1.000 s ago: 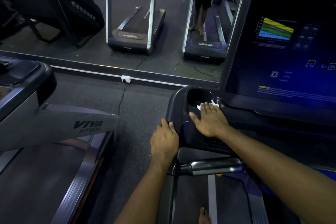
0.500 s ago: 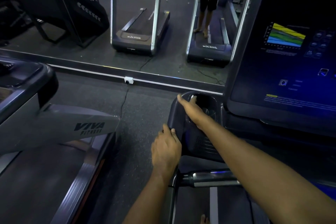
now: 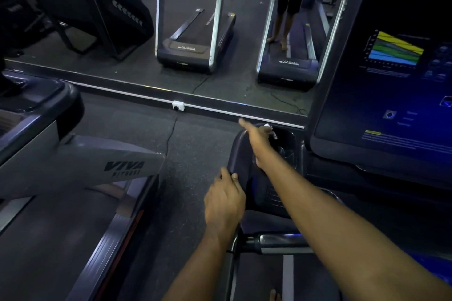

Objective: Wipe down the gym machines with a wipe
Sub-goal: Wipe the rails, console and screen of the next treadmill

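Left hand (image 3: pixel 223 200) grips the left edge of the treadmill console (image 3: pixel 241 151) at lower centre, likely bracing, while right hand (image 3: pixel 259 138) holds the wipe (image 3: pixel 268 126) at the far rim of the cup holder (image 3: pixel 286 151); the view is blurred, so pinched or pressed flat cannot be told.
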{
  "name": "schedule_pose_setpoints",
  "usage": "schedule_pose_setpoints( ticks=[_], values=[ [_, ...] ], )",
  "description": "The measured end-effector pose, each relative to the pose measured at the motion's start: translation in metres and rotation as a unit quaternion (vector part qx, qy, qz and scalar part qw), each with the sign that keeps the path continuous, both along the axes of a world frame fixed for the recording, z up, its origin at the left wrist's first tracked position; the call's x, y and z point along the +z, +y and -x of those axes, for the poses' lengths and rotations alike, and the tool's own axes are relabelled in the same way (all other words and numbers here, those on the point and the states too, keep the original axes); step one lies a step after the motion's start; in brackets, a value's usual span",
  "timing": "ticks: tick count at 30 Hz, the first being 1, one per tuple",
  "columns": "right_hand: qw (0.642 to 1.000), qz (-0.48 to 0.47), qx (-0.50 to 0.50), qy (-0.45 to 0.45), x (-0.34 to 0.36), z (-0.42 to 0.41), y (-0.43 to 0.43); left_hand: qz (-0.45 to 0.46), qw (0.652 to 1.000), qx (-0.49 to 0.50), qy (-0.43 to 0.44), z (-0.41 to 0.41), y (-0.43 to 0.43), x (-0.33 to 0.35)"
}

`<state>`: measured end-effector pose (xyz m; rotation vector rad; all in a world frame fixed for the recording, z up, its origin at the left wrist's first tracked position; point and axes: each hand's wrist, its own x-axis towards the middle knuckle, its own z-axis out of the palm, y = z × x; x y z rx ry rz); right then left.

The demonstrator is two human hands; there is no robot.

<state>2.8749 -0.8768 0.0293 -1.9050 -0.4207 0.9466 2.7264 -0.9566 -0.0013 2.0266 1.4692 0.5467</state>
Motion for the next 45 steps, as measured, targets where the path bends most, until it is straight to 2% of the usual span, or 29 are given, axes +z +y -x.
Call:
schedule_pose_setpoints(
  ticks=[2, 5, 7, 8, 10, 12, 13, 15, 16, 18, 19, 20, 23, 25, 26, 29, 33, 35, 38, 40, 42, 44, 45],
  values=[
    [1.000, -0.009, -0.027, -0.006, 0.000, 0.002, 0.008, 0.001, 1.000, -0.001, 0.004, 0.000, 0.000, -0.001],
    [0.984, 0.077, 0.069, -0.144, -0.005, 0.010, -0.004, -0.007, 1.000, 0.000, 0.006, 0.000, 0.001, -0.001],
    [0.969, 0.106, 0.100, -0.200, -0.017, 0.007, -0.017, -0.011, 1.000, 0.002, 0.005, -0.001, 0.002, -0.002],
    [0.971, 0.098, 0.101, -0.195, -0.019, 0.005, -0.020, -0.012, 1.000, 0.002, 0.004, -0.001, 0.001, -0.002],
    [0.994, 0.010, 0.063, -0.083, -0.016, -0.001, -0.016, -0.012, 1.000, 0.002, 0.003, -0.001, 0.001, -0.002],
    [0.996, -0.072, -0.050, 0.020, -0.004, -0.002, -0.002, -0.007, 1.000, 0.002, 0.001, 0.000, 0.000, -0.003],
    [0.989, -0.098, -0.099, 0.044, -0.001, -0.003, 0.005, -0.005, 1.000, 0.002, 0.003, 0.000, 0.000, -0.002],
    [0.987, -0.103, -0.122, 0.033, 0.001, 0.000, 0.010, -0.001, 1.000, 0.004, 0.008, 0.000, 0.001, -0.001],
    [0.991, -0.093, -0.098, 0.008, -0.001, 0.002, 0.008, 0.000, 1.000, 0.005, 0.008, 0.000, 0.001, -0.001],
    [0.997, -0.025, 0.019, -0.068, -0.007, 0.005, -0.008, -0.001, 1.000, 0.003, 0.003, 0.000, 0.001, -0.001],
    [0.985, 0.028, 0.096, -0.138, -0.011, 0.004, -0.021, -0.002, 1.000, 0.002, 0.001, 0.000, 0.001, -0.001],
    [0.957, 0.081, 0.165, -0.224, -0.015, 0.002, -0.035, -0.002, 1.000, 0.002, 0.001, 0.000, 0.001, -0.001],
    [0.822, 0.170, 0.293, -0.457, -0.013, -0.010, -0.079, -0.004, 1.000, 0.002, 0.006, -0.001, 0.001, -0.001],
    [0.751, 0.233, 0.317, -0.530, -0.005, -0.022, -0.097, -0.005, 1.000, 0.000, 0.007, -0.001, 0.000, 0.000],
    [0.732, 0.263, 0.327, -0.537, 0.001, -0.027, -0.101, -0.005, 1.000, 0.000, 0.010, 0.000, 0.000, 0.001],
    [0.719, 0.333, 0.353, -0.498, 0.012, -0.036, -0.089, -0.005, 1.000, 0.004, 0.016, 0.001, -0.001, 0.001],
    [0.748, 0.386, 0.331, -0.427, 0.001, -0.052, -0.060, 0.000, 1.000, 0.002, 0.023, 0.004, -0.002, 0.002],
    [0.729, 0.400, 0.337, -0.442, -0.001, -0.051, -0.062, 0.000, 1.000, 0.005, 0.027, 0.003, 0.000, 0.001],
    [0.674, 0.396, 0.359, -0.511, 0.015, -0.031, -0.074, -0.002, 1.000, 0.006, 0.028, 0.002, 0.000, 0.002],
    [0.687, 0.363, 0.358, -0.518, 0.026, -0.022, -0.076, -0.004, 1.000, 0.009, 0.030, 0.001, 0.000, 0.002],
    [0.727, 0.325, 0.343, -0.498, 0.025, -0.020, -0.074, -0.005, 0.999, 0.009, 0.032, 0.000, 0.000, 0.002],
    [0.794, 0.296, 0.321, -0.423, 0.020, -0.018, -0.064, 0.002, 1.000, 0.007, 0.029, -0.001, 0.000, 0.001],
    [0.841, 0.272, 0.297, -0.360, 0.017, -0.017, -0.057, 0.002, 1.000, 0.006, 0.028, -0.002, 0.001, 0.001]
  ],
)
